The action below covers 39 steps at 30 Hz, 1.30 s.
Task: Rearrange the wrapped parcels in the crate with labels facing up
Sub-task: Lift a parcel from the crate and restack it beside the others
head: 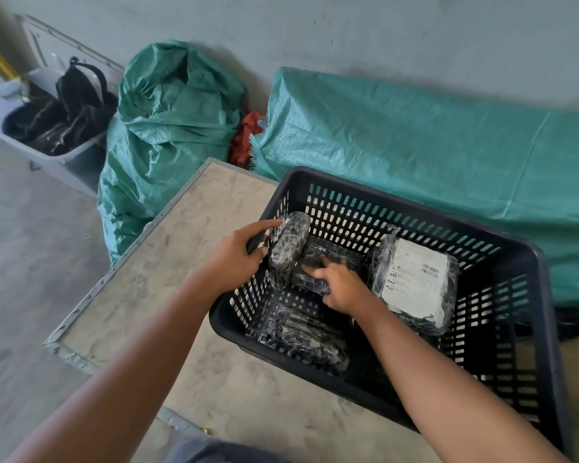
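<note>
At the bottom edge of the frame, nearest the camera, a patch of grey cloth is cut off, and two bare forearms reach up from there toward the middle. They cross a worn, scuffed counter [168, 262] with a metal-edged rim, its surface pale and smudged. Beyond it lies a grey concrete floor and a grey wall; against the wall at upper centre stands a bulging green sack [168, 128], and at the right a long green tarp [432, 155] covers something hidden. A grey bin [64, 162] at upper left holds black straps or bags, hard to make out.

The black crate [545, 329] sits on the counter at centre right, its walls slotted. The left hand [239, 259] grips the crate's left rim and touches a wrapped parcel [288, 248] that stands on end against that wall, its long axis running up and slightly right; no label shows on it. The right hand [340, 284] is inside the crate, fingers spread narrowly and pressed on a dark parcel [321, 259] lying flat on the floor of the crate; whether it is actually gripped cannot be told. At the right, a labelled parcel [415, 282] leans with its white label up, long axis running toward lower right. A fourth parcel [301, 335] lies near the front wall, partly hidden by the rim.
</note>
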### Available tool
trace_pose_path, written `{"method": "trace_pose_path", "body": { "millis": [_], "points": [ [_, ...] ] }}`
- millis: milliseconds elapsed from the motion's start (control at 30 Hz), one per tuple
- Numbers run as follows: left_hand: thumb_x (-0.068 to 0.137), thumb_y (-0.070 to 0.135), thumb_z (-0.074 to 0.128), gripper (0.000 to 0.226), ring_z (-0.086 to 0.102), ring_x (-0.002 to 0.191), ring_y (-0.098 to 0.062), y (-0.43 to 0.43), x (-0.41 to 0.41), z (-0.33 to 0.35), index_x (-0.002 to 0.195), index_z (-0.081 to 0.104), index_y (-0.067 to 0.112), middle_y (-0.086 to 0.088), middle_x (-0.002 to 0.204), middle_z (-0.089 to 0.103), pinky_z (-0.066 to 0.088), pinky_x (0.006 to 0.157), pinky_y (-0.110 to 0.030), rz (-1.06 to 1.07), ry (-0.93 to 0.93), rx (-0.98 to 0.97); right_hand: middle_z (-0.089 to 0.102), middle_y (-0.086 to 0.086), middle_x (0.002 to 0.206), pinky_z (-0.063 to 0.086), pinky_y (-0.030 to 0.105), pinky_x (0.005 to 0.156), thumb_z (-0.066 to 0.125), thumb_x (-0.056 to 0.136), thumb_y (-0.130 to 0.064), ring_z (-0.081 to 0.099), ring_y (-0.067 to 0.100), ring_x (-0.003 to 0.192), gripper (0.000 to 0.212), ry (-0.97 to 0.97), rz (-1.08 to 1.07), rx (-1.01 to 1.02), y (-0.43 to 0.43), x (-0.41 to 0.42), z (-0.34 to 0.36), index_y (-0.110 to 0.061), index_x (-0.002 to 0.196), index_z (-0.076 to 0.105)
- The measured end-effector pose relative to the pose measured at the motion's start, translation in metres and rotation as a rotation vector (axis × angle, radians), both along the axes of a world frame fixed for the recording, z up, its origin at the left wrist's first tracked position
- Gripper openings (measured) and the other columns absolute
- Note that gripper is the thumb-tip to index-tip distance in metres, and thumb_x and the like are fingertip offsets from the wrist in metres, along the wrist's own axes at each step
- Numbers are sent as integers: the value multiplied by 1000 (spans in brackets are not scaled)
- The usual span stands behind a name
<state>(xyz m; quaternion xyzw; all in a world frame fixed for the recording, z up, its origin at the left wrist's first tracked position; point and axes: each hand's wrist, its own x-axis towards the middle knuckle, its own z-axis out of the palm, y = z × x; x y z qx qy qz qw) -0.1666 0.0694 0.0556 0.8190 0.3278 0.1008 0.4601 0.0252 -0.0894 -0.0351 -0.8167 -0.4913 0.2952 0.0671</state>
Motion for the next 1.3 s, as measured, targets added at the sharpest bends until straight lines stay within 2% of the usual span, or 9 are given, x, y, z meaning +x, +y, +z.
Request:
{"method": "trace_pose_path", "body": {
  "millis": [67,200,467,567,700,767,900,1033,1300],
  "points": [
    [101,11,58,62,71,91,-37,0,0,0,129,52,67,16,119,64,61,63,-46,0,6,6,2,1,171,28,72,114,53,81,18,22,44,153,93,-98,75,-4,-2,-2,2,-47,148,46],
    [101,13,58,60,72,77,-33,1,0,0,131,51,65,10,124,64,57,51,-33,3,9,14,-2,0,171,-1,77,114,50,88,7,-1,41,156,79,-164,114,13,-3,-6,8,-54,138,55],
    [101,15,58,62,73,81,-31,1,0,1,130,48,69,11,125,65,59,56,-35,6,25,27,18,13,170,38,68,111,67,90,-2,37,39,147,66,-200,16,64,3,0,24,-51,134,61],
    [101,15,57,62,74,85,-33,2,0,0,133,48,67,9,127,64,62,61,-43,1,27,25,29,14,166,59,32,76,64,89,-1,70,10,77,69,-124,-48,148,5,6,37,-54,133,61],
    [100,19,61,54,69,64,-14,4,0,3,138,51,56,2,124,68,57,56,-31,-22,8,40,47,1,157,50,22,60,71,88,-7,71,14,77,73,146,-159,224,-3,26,65,-74,113,56],
    [98,24,66,54,66,115,-20,3,3,5,145,51,46,-6,145,58,55,90,-35,-43,59,191,57,-2,149,47,24,50,70,86,-2,60,8,56,77,247,-190,296,-14,37,81,-73,113,60],
    [93,25,74,54,-4,155,-34,-10,14,23,143,58,36,-5,168,21,15,119,-61,-86,-110,353,56,-26,137,53,42,94,75,87,-7,67,18,111,74,305,-217,386,-32,51,118,-69,124,59],
    [89,32,78,72,-11,156,-22,-23,32,38,147,43,56,8,169,8,6,118,-54,-306,-202,137,58,-36,134,27,38,113,82,84,-16,46,-3,135,66,411,-157,424,-50,67,156,-62,126,63],
    [99,16,66,105,20,141,21,-38,57,29,154,-13,58,48,155,12,23,106,1,-500,-162,35,71,-7,132,52,35,106,85,79,-31,65,13,124,48,712,-194,602,-61,80,177,-36,126,74]
  ]
}}
